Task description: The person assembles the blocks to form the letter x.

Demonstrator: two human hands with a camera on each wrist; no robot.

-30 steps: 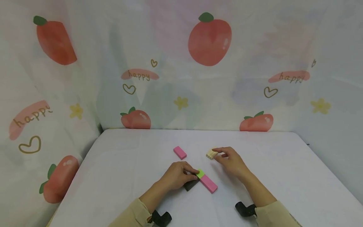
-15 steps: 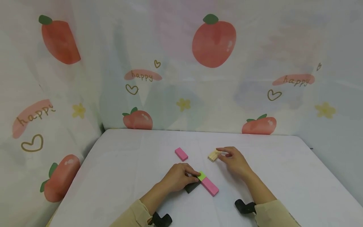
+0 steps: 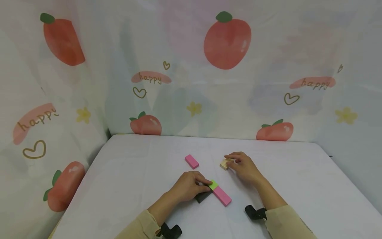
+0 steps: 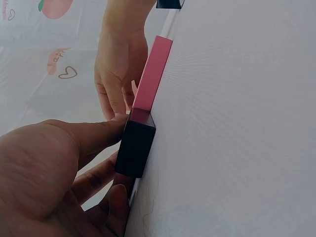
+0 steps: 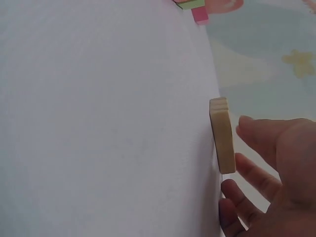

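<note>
My left hand [image 3: 189, 186] pinches a black block [image 3: 203, 196] on the table, its thumb against the block's side in the left wrist view. The left index fingertip reaches a lime-green block [image 3: 213, 185], which adjoins one end of a long pink block [image 3: 222, 196]. My right hand [image 3: 244, 167] is around a pale wooden block [image 3: 224, 164], index finger over its far side and thumb on the near side. In the right wrist view a gap shows between the thumb and this wooden block [image 5: 223, 138].
A second, shorter pink block [image 3: 192, 161] lies farther back, left of the wooden one. All blocks are on a white-covered table [image 3: 125, 172]. A printed cloth [image 3: 179, 49] hangs behind the table and along its left side.
The right hand has shifted slightly left, bringing its thumb and index finger farther over the wooden block. My left hand has stayed at the black block. The head view has shifted a little.
</note>
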